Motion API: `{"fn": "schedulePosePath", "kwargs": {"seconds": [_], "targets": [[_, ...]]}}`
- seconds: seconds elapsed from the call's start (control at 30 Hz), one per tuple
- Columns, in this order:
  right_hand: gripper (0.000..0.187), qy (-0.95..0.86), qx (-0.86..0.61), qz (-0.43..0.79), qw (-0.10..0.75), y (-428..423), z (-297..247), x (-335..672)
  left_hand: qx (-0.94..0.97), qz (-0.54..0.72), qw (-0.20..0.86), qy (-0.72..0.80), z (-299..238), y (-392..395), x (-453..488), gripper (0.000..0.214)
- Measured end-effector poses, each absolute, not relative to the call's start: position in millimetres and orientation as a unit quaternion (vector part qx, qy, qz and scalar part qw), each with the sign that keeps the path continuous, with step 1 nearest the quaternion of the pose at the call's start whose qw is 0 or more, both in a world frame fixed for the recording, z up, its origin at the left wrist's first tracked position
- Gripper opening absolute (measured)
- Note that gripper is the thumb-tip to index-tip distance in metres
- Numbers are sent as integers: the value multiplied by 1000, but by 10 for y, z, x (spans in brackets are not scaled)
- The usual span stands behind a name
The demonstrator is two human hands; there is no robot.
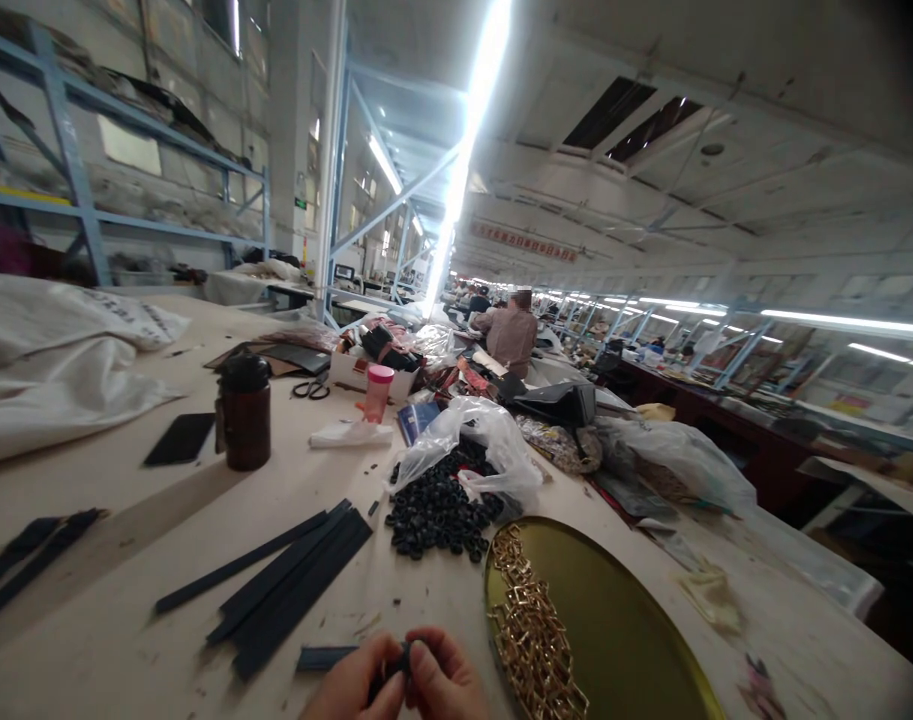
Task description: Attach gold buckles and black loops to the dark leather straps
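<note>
My left hand and my right hand meet at the near edge of the table, fingers pinched together. Between their fingertips is a small dark piece, mostly covered, its kind unclear. A short dark strip sticks out to the left of my left hand; whether it joins the held piece is hidden. Beyond, flat dark strips lie fanned on the table. A heap of small black rings or loops spills from a clear plastic bag. To the right, gold metal rectangular rings lie on a round gold tray.
A dark lidded bottle, a black phone, scissors and a pink-lidded jar stand or lie farther back. More dark strips are at left, near white cloth. Another person is beyond the cluttered materials.
</note>
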State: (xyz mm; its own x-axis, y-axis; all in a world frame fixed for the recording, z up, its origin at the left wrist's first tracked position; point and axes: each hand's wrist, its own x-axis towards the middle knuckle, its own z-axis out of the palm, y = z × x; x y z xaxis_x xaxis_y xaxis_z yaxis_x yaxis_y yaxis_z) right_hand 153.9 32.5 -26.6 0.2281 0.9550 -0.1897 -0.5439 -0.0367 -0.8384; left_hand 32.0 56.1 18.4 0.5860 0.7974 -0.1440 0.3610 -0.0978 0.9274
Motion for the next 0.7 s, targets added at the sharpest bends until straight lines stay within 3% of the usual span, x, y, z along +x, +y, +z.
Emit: {"fn": "schedulePosePath", "kwargs": {"seconds": [0.2, 0.4, 0.7], "targets": [[28, -318, -445, 572, 611, 46, 44, 1554, 681, 232, 580, 382, 330, 493, 259, 15], [32, -230, -410, 635, 613, -71, 100, 1540, 674, 214, 580, 403, 437, 448, 201, 22], [26, -201, -363, 745, 522, -147, -70, 1512, 767, 165, 426, 450, 380, 454, 101, 24]]}}
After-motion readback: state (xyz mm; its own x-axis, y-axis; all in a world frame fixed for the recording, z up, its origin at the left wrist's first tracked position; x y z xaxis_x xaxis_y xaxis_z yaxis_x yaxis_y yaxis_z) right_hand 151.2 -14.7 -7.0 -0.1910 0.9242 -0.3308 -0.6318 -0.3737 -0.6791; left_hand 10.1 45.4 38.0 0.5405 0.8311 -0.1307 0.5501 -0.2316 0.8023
